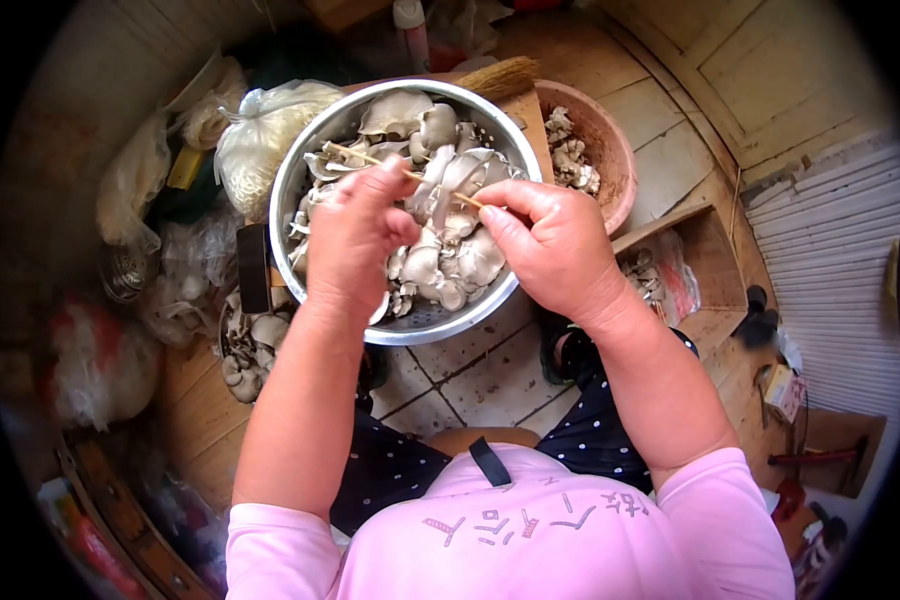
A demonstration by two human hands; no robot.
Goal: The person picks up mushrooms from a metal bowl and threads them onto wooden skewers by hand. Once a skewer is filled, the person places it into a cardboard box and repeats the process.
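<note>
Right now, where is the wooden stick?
The stick sits top centre in the head view, held by the left hand and right hand over the metal bowl.

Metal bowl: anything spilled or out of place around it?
A clump of mushrooms lies outside the metal bowl, below its left rim; spilled or set aside, I cannot tell. The left hand and right hand hold the skewer normally.

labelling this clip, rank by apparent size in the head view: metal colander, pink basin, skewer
1. metal colander
2. pink basin, though partly hidden and farther away, so unsure
3. skewer, thinnest by far
</note>
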